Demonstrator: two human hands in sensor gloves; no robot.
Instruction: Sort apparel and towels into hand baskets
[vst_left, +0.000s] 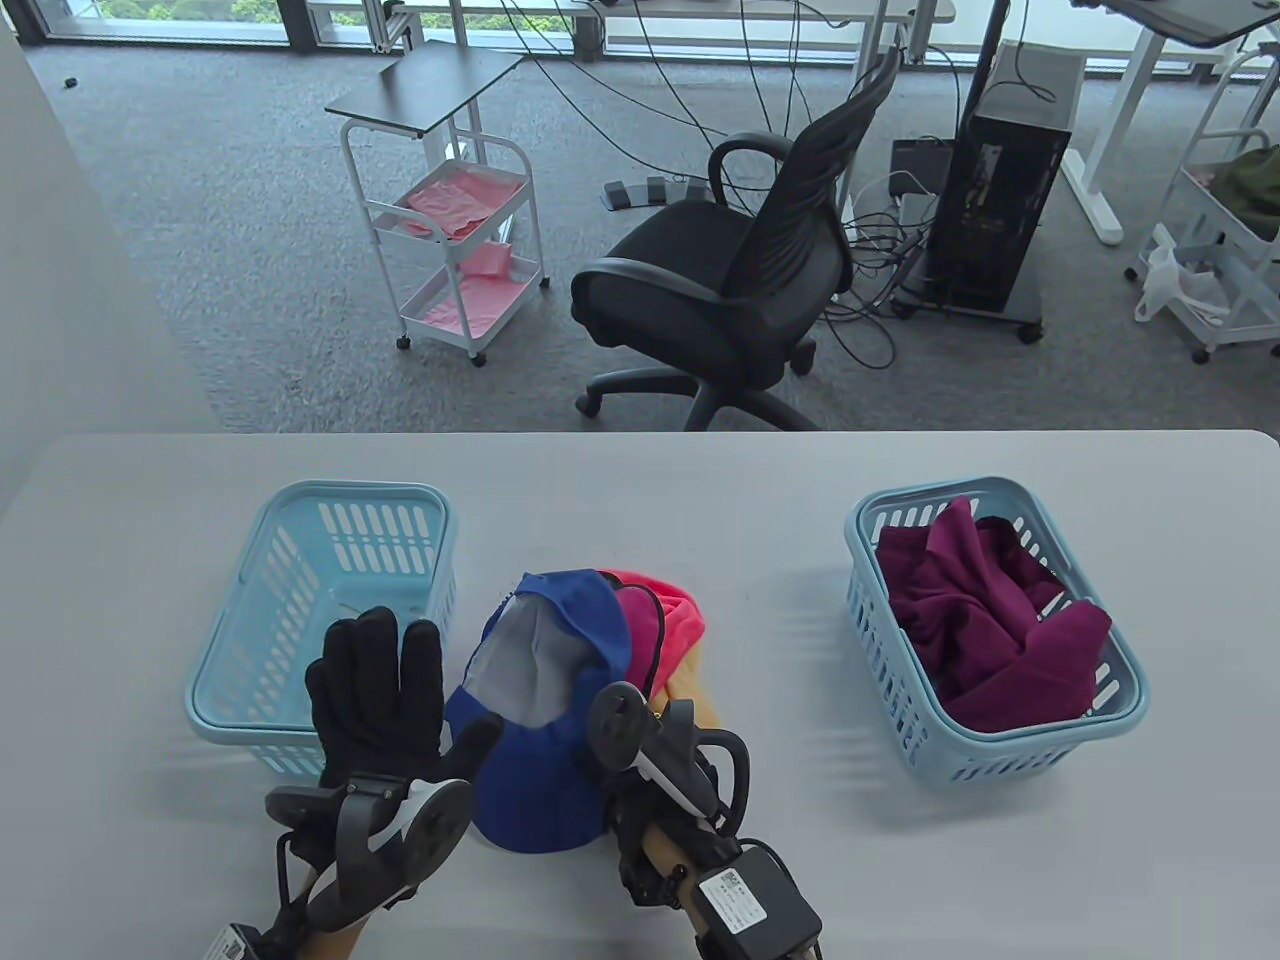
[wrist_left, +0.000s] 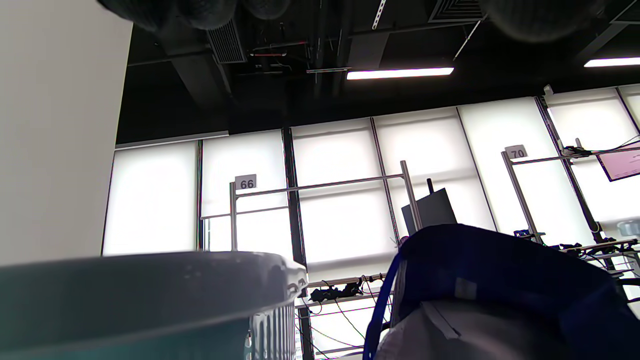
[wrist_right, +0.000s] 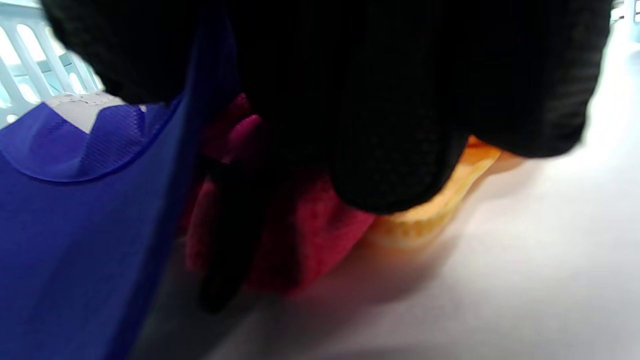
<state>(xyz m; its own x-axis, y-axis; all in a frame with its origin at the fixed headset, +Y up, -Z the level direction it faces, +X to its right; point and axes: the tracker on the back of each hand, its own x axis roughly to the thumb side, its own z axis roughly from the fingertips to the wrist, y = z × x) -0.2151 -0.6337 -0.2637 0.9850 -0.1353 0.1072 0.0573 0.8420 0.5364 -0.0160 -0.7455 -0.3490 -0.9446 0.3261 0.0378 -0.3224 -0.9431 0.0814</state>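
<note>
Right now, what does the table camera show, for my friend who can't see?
Two gloved hands, left hand open, reach a pile of caps between two blue baskets: left basket bare, right basket holding purple cloth.

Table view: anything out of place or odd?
Nothing stands out. Caps sit piled mid-table between the baskets; left basket looks empty, right basket holds maroon cloth. Left hand hovers flat; right hand reaches into the pile.

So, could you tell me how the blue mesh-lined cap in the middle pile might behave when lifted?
The blue mesh-lined cap looks soft and crumpled, so it would probably sag. It likely weighs little, and may drag the pink cap beneath.
</note>
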